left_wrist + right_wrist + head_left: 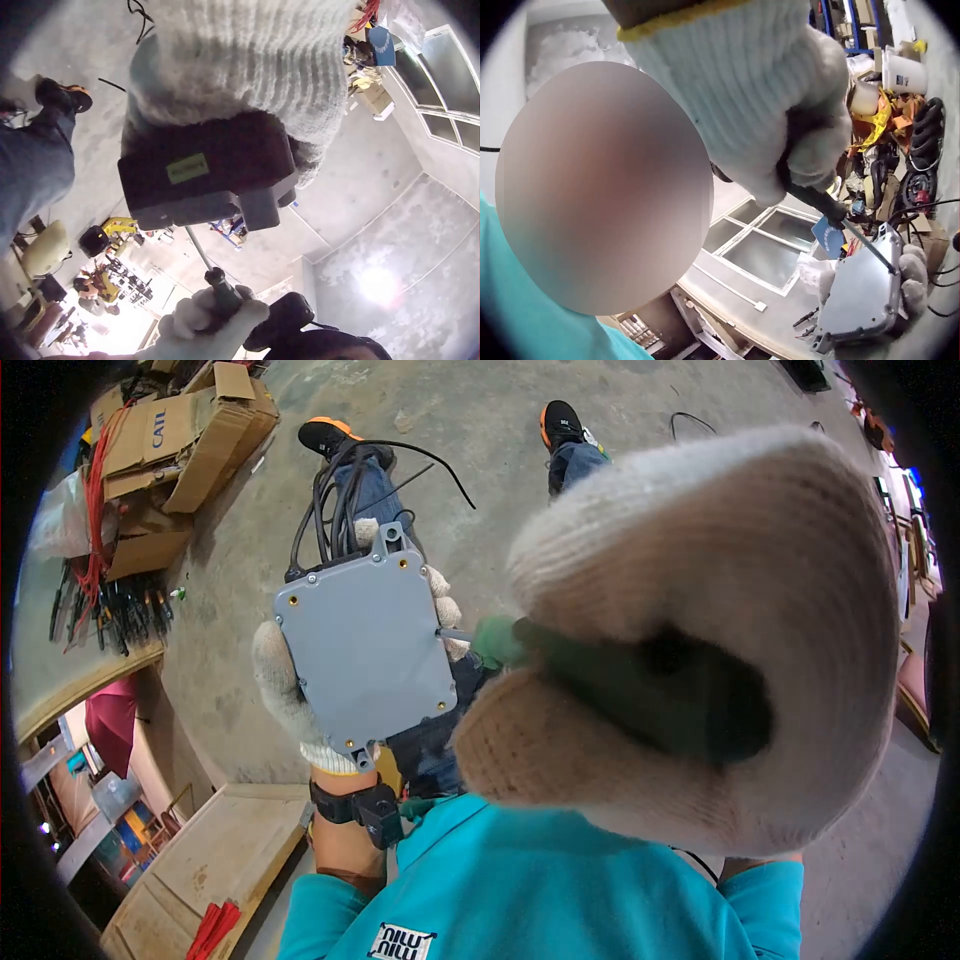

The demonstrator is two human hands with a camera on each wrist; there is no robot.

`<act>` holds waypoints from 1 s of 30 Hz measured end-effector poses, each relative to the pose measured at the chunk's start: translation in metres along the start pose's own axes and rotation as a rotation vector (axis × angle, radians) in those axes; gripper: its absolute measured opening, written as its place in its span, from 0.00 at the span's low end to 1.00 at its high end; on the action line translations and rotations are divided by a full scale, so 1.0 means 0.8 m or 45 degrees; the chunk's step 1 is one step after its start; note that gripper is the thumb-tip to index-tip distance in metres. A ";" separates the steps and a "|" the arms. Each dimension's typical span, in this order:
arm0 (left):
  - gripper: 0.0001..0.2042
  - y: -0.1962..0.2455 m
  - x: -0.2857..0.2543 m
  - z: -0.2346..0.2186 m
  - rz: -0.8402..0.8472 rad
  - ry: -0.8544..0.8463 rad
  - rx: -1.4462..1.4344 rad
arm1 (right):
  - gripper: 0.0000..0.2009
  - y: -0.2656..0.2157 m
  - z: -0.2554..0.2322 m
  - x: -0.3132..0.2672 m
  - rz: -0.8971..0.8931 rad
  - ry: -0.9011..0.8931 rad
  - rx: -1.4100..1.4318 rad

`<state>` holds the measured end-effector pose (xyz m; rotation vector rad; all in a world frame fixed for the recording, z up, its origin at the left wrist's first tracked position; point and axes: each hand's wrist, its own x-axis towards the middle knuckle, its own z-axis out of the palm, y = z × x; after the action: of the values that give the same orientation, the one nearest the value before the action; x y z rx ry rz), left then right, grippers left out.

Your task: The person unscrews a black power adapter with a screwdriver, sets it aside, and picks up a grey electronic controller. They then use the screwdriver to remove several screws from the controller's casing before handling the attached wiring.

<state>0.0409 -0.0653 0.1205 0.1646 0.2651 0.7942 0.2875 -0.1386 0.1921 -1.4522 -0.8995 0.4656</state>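
Left hand (278, 670): is gripping grey box (370, 650) by opposite edges.
Right hand (720, 560): is gripping green screwdriver (590, 665).
Box position: is lying left of right hand.
Screwdriver tip (443, 633): is touching box's right edge.

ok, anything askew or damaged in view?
The grey box shows no obvious damage. In the head view's upper left, the carton sits askew, flaps open, with red wire trailing alongside: untidy, perhaps just storage.

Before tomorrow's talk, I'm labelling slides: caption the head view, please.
Gloved left grip holds a flat grey box while the gloved right grip sets a green-handled screwdriver against its edge.
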 end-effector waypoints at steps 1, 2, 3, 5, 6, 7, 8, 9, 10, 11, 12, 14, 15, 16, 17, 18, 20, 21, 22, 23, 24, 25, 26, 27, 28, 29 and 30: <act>0.53 0.000 -0.002 0.003 -0.007 0.040 0.032 | 0.34 -0.009 -0.005 -0.014 0.001 0.005 -0.005; 0.53 0.001 -0.002 0.005 -0.014 0.081 0.064 | 0.34 -0.011 -0.006 -0.018 0.001 0.010 -0.011; 0.53 0.001 -0.003 0.000 -0.015 0.083 0.065 | 0.34 0.003 -0.009 0.002 0.004 0.015 -0.015; 0.53 -0.001 -0.004 -0.015 -0.010 0.039 0.053 | 0.34 -0.007 -0.007 -0.014 0.007 0.025 -0.024; 0.53 -0.001 -0.004 -0.014 -0.012 0.042 0.053 | 0.34 0.001 -0.025 -0.008 0.011 0.031 -0.029; 0.52 -0.002 -0.003 -0.008 -0.013 0.025 0.072 | 0.34 -0.001 -0.023 -0.013 0.014 0.038 -0.036; 0.52 -0.003 -0.001 -0.001 -0.013 0.006 0.091 | 0.34 0.005 -0.019 -0.006 0.017 0.046 -0.043; 0.52 -0.004 0.000 0.006 -0.017 0.007 0.091 | 0.34 -0.002 -0.009 -0.015 0.019 0.053 -0.049; 0.52 -0.005 0.002 0.013 -0.027 0.039 0.027 | 0.34 -0.001 -0.015 -0.015 0.021 0.060 -0.055; 0.52 -0.005 0.003 0.017 -0.036 0.070 -0.038 | 0.34 0.001 -0.022 -0.015 0.022 0.067 -0.061; 0.52 -0.005 0.005 0.014 -0.038 0.071 -0.038 | 0.34 -0.003 -0.022 -0.020 0.023 0.073 -0.067; 0.52 -0.004 0.008 0.005 -0.019 -0.087 -0.083 | 0.34 0.005 -0.022 -0.010 0.027 0.084 -0.078; 0.52 -0.003 0.007 0.008 -0.020 -0.085 -0.083 | 0.34 0.004 -0.025 -0.013 0.029 0.089 -0.084; 0.52 -0.001 0.007 0.013 -0.032 -0.018 -0.116 | 0.34 0.010 -0.025 -0.004 0.032 0.094 -0.089; 0.52 0.001 0.006 0.016 -0.043 0.048 -0.149 | 0.34 -0.006 -0.024 -0.012 0.033 0.098 -0.095; 0.52 0.002 0.007 0.009 -0.043 0.048 -0.149 | 0.34 0.007 -0.001 -0.003 0.033 0.103 -0.100; 0.52 0.004 0.007 -0.013 -0.054 -0.219 0.045 | 0.34 -0.004 -0.016 -0.013 0.035 0.113 -0.110; 0.52 0.003 0.005 -0.018 -0.047 -0.233 -0.013 | 0.34 0.016 -0.008 0.007 0.037 0.116 -0.111; 0.51 0.003 0.005 -0.021 -0.038 -0.253 -0.070 | 0.34 0.024 0.001 0.019 0.035 0.122 -0.112; 0.51 0.005 0.004 -0.019 -0.035 -0.256 -0.065 | 0.34 0.031 0.012 0.032 0.030 0.126 -0.112; 0.54 0.009 0.002 -0.016 -0.044 -0.210 -0.070 | 0.34 -0.014 -0.010 -0.037 0.026 0.126 -0.110; 0.56 0.013 -0.001 -0.013 -0.047 -0.163 -0.073 | 0.33 -0.014 -0.006 -0.035 0.021 0.122 -0.104; 0.59 0.019 -0.001 -0.010 -0.045 -0.121 -0.072 | 0.27 0.001 -0.019 -0.023 0.033 -0.158 0.057; 0.62 0.019 0.000 -0.008 0.008 -0.128 -0.081 | 0.21 0.010 -0.035 0.005 0.027 -0.556 0.174; 0.62 0.022 0.000 -0.009 0.025 -0.133 -0.068 | 0.16 0.013 -0.040 0.007 0.197 -0.631 0.150; 0.55 0.024 -0.001 -0.010 -0.029 -0.198 -0.062 | 0.16 0.011 -0.038 0.001 0.471 -0.585 0.191; 0.49 0.027 -0.001 -0.010 -0.086 -0.259 -0.058 | 0.16 0.035 -0.039 -0.010 0.514 -0.534 0.388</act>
<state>0.0232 -0.0511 0.1180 0.1915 0.0599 0.7095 0.3128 -0.1616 0.1671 -1.2709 -0.8119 1.1902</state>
